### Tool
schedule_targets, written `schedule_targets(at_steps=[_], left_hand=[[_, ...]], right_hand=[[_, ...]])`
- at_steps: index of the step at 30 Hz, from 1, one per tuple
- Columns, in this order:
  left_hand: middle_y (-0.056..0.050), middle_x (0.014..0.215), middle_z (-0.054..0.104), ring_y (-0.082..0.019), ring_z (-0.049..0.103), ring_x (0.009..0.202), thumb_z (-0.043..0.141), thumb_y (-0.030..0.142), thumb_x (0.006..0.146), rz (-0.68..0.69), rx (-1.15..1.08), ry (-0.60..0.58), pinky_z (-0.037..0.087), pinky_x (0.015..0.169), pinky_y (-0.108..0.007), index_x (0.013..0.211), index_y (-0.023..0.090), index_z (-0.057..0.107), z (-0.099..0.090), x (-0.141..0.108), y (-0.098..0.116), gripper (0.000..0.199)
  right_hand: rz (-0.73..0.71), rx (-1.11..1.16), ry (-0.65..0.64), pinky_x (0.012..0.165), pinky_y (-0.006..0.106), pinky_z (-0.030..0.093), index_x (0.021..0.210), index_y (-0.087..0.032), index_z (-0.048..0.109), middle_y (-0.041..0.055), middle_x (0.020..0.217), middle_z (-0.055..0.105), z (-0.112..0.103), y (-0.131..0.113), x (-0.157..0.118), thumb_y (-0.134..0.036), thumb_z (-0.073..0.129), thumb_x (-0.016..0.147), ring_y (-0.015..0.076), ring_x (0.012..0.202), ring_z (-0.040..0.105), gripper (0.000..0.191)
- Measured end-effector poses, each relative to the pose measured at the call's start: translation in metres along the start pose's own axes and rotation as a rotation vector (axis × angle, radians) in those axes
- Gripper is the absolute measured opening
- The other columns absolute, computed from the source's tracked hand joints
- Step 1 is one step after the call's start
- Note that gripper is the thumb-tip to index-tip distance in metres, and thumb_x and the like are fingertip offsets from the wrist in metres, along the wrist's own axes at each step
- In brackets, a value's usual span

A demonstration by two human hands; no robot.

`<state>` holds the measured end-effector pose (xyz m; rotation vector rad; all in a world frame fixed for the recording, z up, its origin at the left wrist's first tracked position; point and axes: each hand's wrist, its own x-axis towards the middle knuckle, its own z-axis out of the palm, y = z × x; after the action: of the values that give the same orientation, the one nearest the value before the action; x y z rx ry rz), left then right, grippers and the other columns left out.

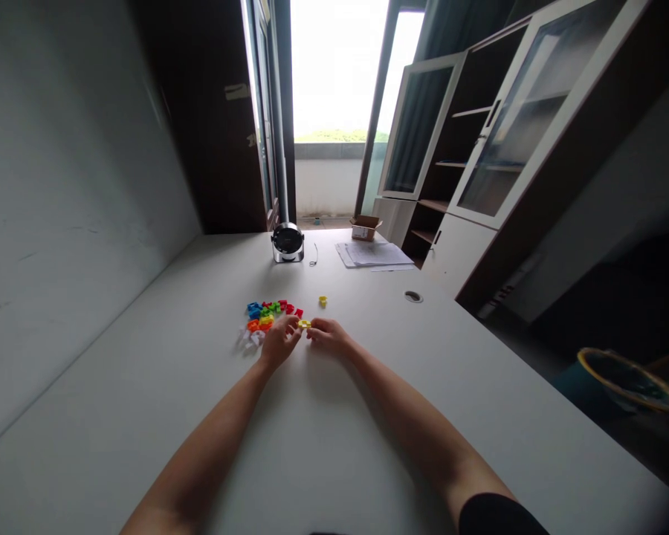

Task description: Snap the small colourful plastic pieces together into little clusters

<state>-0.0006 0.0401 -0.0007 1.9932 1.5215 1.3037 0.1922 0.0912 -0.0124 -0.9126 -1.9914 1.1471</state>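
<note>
Left grip and right grip pinch a yellow piece beside a colourful pile.

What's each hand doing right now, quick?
Left hand: closed, holding the left side of a small yellow piece.
Right hand: closed, holding the right side of that same small yellow piece.

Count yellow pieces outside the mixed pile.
2 visible: one yellow piece between the fingertips of the left hand and right hand; another yellow piece loose on the table beyond them. Fingers may hide more.
</note>
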Motion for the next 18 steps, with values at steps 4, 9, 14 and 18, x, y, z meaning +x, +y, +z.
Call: schedule_targets(at_steps=[4, 9, 14, 18], left_hand=[[-0.002, 0.087, 0.069, -0.014, 0.065, 0.070, 0.059, 0.027, 0.085, -0.003, 0.007, -0.020, 0.051, 0.064, -0.026, 0.098, 0.021, 0.063, 0.001, -0.001, -0.002, 0.015], [-0.002, 0.090, 0.069, -0.014, 0.065, 0.070, 0.060, 0.027, 0.084, 0.002, 0.026, -0.018, 0.053, 0.064, -0.027, 0.098, 0.022, 0.064, 0.006, -0.002, -0.005, 0.015], [-0.002, 0.091, 0.070, -0.014, 0.065, 0.070, 0.061, 0.026, 0.083, -0.005, 0.030, 0.000, 0.053, 0.067, -0.028, 0.098, 0.022, 0.064, 0.006, -0.001, -0.003, 0.016], [-0.001, 0.089, 0.070, -0.013, 0.065, 0.068, 0.062, 0.025, 0.083, 0.009, 0.024, -0.015, 0.052, 0.064, -0.026, 0.096, 0.022, 0.064, 0.003, -0.001, -0.002, 0.014]], right_hand=[[-0.005, -0.068, 0.044, 0.056, 0.020, 0.035, 0.078, -0.017, 0.066, -0.0017, 0.067, 0.061, 0.002, 0.006, 0.001, -0.038, 0.060, 0.083, 0.0100, 0.060, 0.049, 0.023], [-0.004, -0.095, 0.053, 0.055, 0.020, 0.035, 0.077, -0.018, 0.061, -0.0030, 0.065, 0.058, 0.002, 0.012, 0.004, -0.036, 0.060, 0.081, 0.0099, 0.058, 0.047, 0.018], [-0.025, -0.101, 0.060, 0.056, 0.020, 0.036, 0.077, -0.018, 0.060, -0.0033, 0.066, 0.058, 0.004, 0.016, 0.005, -0.031, 0.058, 0.079, 0.0099, 0.059, 0.047, 0.013], [-0.019, -0.081, 0.092, 0.056, 0.021, 0.037, 0.087, -0.019, 0.063, -0.0022, 0.069, 0.062, 0.006, 0.016, 0.005, -0.028, 0.059, 0.078, 0.0106, 0.060, 0.050, 0.013]])
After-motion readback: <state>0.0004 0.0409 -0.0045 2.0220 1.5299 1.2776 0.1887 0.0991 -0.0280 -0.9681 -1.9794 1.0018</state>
